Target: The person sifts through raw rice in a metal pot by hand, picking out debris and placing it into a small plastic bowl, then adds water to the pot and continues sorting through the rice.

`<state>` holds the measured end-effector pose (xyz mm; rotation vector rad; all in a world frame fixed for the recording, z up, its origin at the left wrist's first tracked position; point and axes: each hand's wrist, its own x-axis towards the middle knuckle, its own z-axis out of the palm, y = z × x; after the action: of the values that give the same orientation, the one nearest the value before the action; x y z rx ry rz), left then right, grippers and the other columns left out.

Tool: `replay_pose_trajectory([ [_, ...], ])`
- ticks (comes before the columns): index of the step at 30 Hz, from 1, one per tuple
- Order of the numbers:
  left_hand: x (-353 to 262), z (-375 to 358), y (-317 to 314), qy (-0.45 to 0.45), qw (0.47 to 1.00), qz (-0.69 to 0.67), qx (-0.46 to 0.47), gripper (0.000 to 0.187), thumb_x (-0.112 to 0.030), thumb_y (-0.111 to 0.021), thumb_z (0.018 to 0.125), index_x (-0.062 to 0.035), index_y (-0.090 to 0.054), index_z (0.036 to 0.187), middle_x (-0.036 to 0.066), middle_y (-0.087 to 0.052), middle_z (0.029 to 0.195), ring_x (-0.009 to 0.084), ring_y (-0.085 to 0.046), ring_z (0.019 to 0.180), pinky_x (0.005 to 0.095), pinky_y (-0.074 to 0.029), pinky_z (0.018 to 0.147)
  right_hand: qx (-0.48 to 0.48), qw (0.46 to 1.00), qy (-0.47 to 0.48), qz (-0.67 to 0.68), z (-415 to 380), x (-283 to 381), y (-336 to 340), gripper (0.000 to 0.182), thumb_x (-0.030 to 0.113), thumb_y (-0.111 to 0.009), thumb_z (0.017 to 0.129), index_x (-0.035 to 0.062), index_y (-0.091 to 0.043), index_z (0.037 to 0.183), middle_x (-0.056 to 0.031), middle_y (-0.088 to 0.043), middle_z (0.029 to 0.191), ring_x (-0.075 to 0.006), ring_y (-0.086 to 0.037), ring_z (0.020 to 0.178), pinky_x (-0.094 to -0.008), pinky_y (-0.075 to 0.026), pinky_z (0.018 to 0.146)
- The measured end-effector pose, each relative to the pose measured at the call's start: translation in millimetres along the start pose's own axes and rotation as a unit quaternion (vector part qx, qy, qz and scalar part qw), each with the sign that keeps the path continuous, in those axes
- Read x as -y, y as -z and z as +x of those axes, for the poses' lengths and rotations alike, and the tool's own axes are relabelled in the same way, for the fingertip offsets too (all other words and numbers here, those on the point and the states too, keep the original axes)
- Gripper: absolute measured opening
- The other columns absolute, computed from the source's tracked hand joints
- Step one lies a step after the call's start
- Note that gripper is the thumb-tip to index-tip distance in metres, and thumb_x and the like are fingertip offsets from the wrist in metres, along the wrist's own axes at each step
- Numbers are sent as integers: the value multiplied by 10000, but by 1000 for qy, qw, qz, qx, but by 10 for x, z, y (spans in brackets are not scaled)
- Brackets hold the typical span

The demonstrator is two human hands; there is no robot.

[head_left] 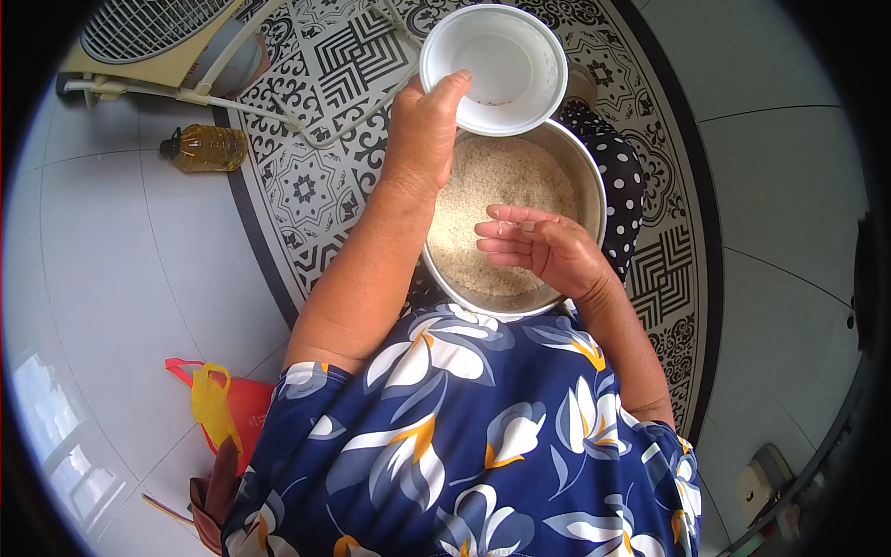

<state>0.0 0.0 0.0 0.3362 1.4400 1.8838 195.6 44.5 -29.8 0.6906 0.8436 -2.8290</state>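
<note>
Left hand (427,125) grips the white plastic bowl (506,70) by its near-left rim above the far edge of the metal pot (600,190); slipping there could tip it. Right hand (557,251) hangs open over rice (464,218).

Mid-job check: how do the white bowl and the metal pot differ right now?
The white bowl is smaller; the metal pot is wider.
The bowl is plain white, while the pot is silvery.
The bowl is held up in the left hand; the pot sits below it, not gripped by either hand.
The bowl shows only small specks; the pot holds many pale grains.
Both are round and open-topped.
</note>
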Motion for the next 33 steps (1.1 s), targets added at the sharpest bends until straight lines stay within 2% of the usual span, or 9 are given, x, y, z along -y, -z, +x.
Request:
replay_pose_trajectory([
  [9,7,-10,3,-2,1000,0,-6,396,-171,-537,816,80,-498,1120,177,-566,1030,207,-548,985,324,-428,875,17,1000,15,-5,-18,-27,-34,449,128,-383,891,-72,-371,1293,-213,-510,1223,-279,-533,1109,-367,-398,982],
  [11,11,-8,8,2,1000,13,-9,400,-170,-534,817,80,-493,1127,181,-565,1034,211,-546,995,325,-425,885,-49,973,28,-224,-22,-18,-44,437,155,-385,905,-42,-396,1295,-172,-506,1243,-256,-528,1120,-350,-399,978],
  [12,9,-11,7,2,1000,13,-9,400,-170,-534,817,80,-493,1127,181,-565,1034,211,-546,995,325,-425,885,-49,973,28,-224,-28,-6,-51,437,155,-385,905,-42,-396,1295,-172,-506,1243,-256,-528,1120,-350,-399,978],
  [15,-8,-20,-3,3,1000,14,-12,409,-171,-531,819,85,-485,1135,186,-565,1034,217,-546,1005,330,-418,900,-161,940,92,-286,-36,38,-21,420,164,-391,922,-24,-408,1297,-154,-495,1258,-237,-523,1125,-328,-419,954],
  [17,-15,-22,-8,3,1000,14,-13,412,-167,-531,819,88,-480,1138,193,-562,1037,221,-542,1018,336,-409,913,-209,911,89,-344,-26,50,83,449,278,-427,948,3,-411,1303,-165,-481,1270,-263,-511,1133,-345,-431,940],
  [21,-12,-17,-4,12,1000,4,-9,403,-165,-534,818,88,-484,1127,192,-560,1038,219,-541,1016,341,-404,917,-225,913,98,-326,13,-56,113,448,270,-420,952,-7,-406,1304,-181,-466,1275,-264,-504,1141,-343,-443,927],
  [23,-4,-16,0,7,1000,3,-9,391,-163,-536,818,86,-488,1115,190,-559,1038,217,-544,1008,334,-409,909,-222,940,39,-257,34,-107,47,458,240,-415,948,-21,-368,1322,-188,-417,1312,-277,-506,1136,-353,-447,923],
  [26,-14,-23,-6,2,1000,3,-10,384,-162,-537,819,86,-490,1107,189,-560,1034,215,-547,996,331,-412,904,-215,958,26,-190,86,-206,19,485,185,-402,937,-44,-292,1350,-198,-340,1360,-287,-527,1098,-366,-464,895],
  [33,-16,-22,-15,11,1000,-2,-4,391,-156,-537,818,84,-481,1121,190,-556,1040,211,-540,1006,334,-409,908,-214,972,-20,-93,436,-177,76,559,120,-405,911,-63,-166,1382,-194,-342,1319,-260,-545,1022,-363,-489,835],
])
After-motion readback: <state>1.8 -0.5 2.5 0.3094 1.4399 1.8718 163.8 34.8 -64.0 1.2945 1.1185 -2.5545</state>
